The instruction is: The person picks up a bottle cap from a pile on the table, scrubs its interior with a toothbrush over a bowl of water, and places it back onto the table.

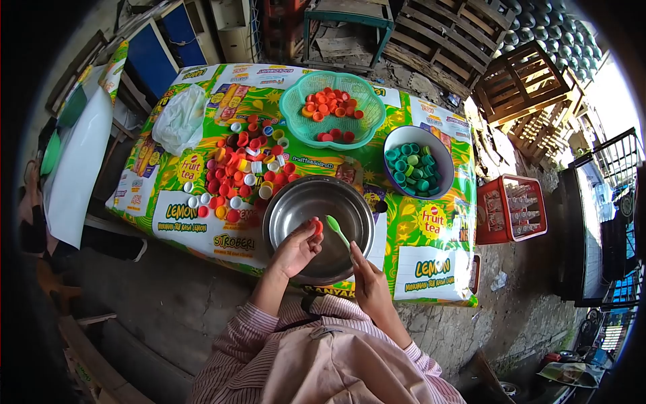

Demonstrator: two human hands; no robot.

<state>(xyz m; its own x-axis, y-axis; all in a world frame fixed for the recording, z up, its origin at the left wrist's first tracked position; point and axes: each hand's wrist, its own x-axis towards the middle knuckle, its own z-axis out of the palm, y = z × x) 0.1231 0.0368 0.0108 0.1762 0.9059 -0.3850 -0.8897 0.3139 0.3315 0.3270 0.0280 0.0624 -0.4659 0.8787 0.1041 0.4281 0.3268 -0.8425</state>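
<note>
Over the steel bowl (279, 209), my left hand (296, 250) pinches a red bottle cap (317, 226) between its fingertips. My right hand (369, 277) grips the handle of a small green toothbrush (336, 229), whose head points up toward the cap, a short gap apart from it. What lies in the bowl, if anything, is partly hidden by my hands. Behind and left of the bowl spreads a loose pile of bottle caps (243, 165), mostly red, with some white, orange and yellow ones.
A mint plastic basket (293, 116) with red and orange caps stands at the table's far side. Right of it, a bowl (391, 137) holds green caps. A crumpled plastic bag (180, 120) lies far left on the printed tablecloth (431, 249). A red crate (494, 232) stands beyond the right edge.
</note>
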